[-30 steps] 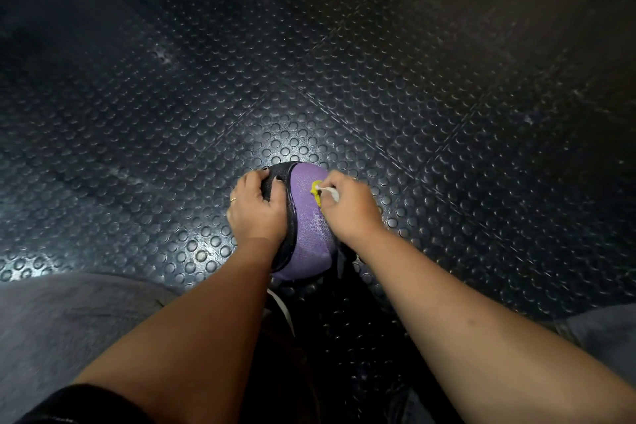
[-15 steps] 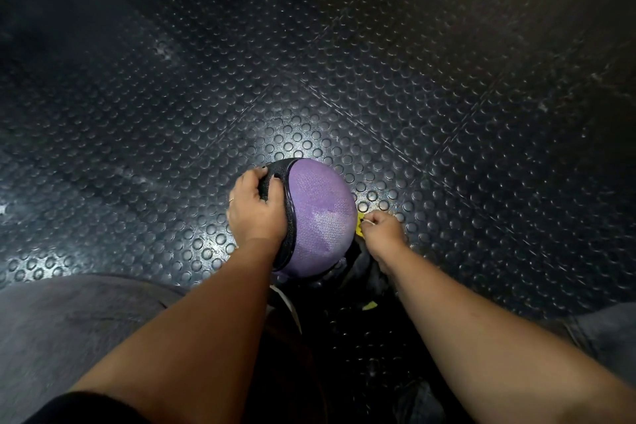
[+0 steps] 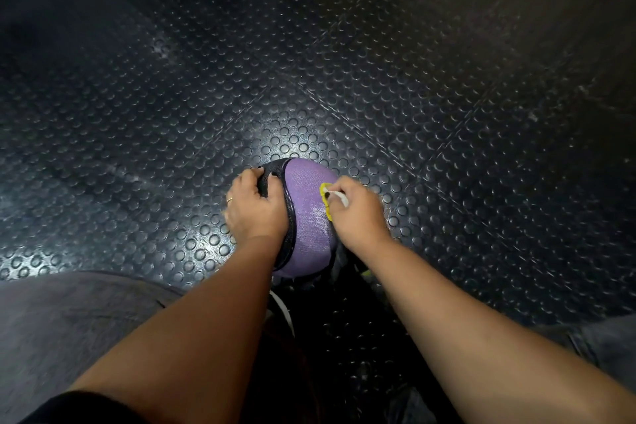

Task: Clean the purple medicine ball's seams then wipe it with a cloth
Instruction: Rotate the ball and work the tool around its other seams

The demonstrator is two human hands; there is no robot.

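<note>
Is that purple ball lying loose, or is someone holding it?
Held. The left hand grips the black side of the medicine ball, while the right hand pinches a yellow-and-white tool against it.

**Ball + seam tool: current state**

Purple medicine ball (image 3: 311, 217): textured purple shell with a black panel on its left side, edged by a dark seam (image 3: 290, 217) that runs top to bottom. It sits on the studded floor (image 3: 172, 148), between both hands. The left hand (image 3: 256, 210) grips the black side, fingers curled over its top edge. The purple face lies just right of that grip.

The right hand (image 3: 358, 217) pinches a small yellow-and-white tool (image 3: 325, 194). The white part is in the fingers. The yellow end sticks out left of the pinch and touches the purple face, upper right. Tool type: can't tell.
</note>
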